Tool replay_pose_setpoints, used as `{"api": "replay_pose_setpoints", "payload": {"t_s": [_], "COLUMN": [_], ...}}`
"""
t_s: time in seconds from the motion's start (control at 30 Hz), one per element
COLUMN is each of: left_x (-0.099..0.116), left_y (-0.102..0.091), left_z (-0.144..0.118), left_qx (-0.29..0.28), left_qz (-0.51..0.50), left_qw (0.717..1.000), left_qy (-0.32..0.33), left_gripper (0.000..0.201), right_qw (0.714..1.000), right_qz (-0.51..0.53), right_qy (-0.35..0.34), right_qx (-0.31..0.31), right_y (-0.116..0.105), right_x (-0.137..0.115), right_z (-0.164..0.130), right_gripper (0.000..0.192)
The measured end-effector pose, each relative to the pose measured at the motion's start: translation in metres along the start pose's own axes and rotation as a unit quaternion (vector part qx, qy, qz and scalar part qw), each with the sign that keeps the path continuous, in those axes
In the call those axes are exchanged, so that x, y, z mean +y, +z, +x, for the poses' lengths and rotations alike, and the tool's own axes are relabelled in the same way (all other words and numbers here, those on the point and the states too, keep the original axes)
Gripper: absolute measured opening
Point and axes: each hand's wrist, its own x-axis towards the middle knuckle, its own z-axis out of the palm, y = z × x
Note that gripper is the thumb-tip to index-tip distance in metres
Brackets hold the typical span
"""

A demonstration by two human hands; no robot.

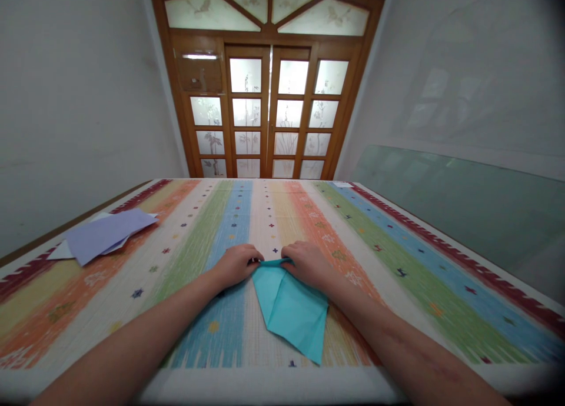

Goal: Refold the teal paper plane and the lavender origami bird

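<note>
A turquoise sheet of paper (295, 312) lies on the striped tablecloth in front of me, with crease lines across it and a narrow folded strip along its far edge. My left hand (236, 263) pinches the left end of that folded edge between thumb and fingers. At the right end of the same strip, my right hand (309, 265) grips the paper, its thumb beneath and fingers curled over. The sheet's right side passes partly under my right wrist and is hidden there.
Several loose sheets, a lilac sheet (110, 232) on top of white ones, lie at the table's left. The striped tablecloth (194, 276) covers the table. A small white paper (342, 185) sits at the far edge. Wooden glazed doors (269, 117) stand beyond, with walls on both sides.
</note>
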Motion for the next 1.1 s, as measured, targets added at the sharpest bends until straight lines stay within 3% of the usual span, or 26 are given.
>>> {"api": "replay_pose_setpoints", "payload": {"t_s": [0.17,0.4,0.7,0.93,1.1], "left_x": [-0.008,-0.009,0.001,0.010,0.010], "left_y": [-0.007,-0.014,-0.026,-0.020,-0.014], "left_z": [-0.002,-0.005,-0.006,-0.005,-0.006], "left_qx": [-0.014,-0.030,-0.075,-0.068,-0.068], "left_qz": [0.019,0.055,0.123,0.165,0.138], "left_qw": [1.000,0.998,0.988,0.983,0.988], "left_qy": [-0.004,0.019,0.062,0.043,0.029], "left_gripper": [0.016,0.015,0.015,0.017,0.015], "right_qw": [1.000,0.996,0.988,0.986,0.980], "right_qz": [0.018,0.030,0.089,0.125,0.165], "right_qy": [-0.011,-0.075,-0.110,-0.095,-0.096], "right_qx": [-0.014,-0.039,-0.065,-0.056,-0.054], "right_y": [-0.002,-0.003,-0.017,-0.012,-0.009], "right_x": [0.001,-0.002,-0.006,-0.009,-0.012], "right_z": [-0.003,-0.007,-0.015,-0.015,-0.016], "right_gripper": [0.004,0.014,0.019,0.019,0.022]}}
